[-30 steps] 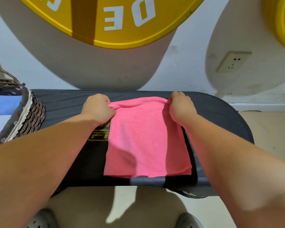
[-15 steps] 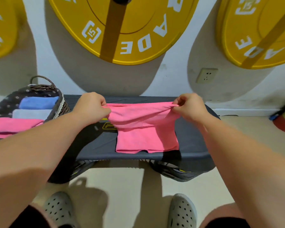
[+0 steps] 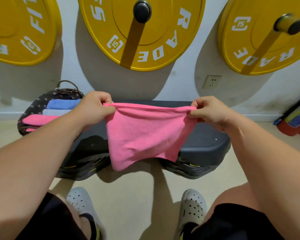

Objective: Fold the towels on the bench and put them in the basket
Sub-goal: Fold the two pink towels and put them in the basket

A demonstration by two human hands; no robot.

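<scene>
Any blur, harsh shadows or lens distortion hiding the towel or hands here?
Head view: wide-angle bend swells the forearms toward the corners; head view: hard shadows of the yellow plates fall on the wall below them; head view: pink towel, left hand and right hand evenly lit, readable, no glare.

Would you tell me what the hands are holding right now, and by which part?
Both hands hold the pink towel: the left hand and the right hand each pinch a top corner.

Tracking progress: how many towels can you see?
4: pink towel held up in front; blue towel, pale towel and folded pink towel in the basket; more may be hidden.
</scene>
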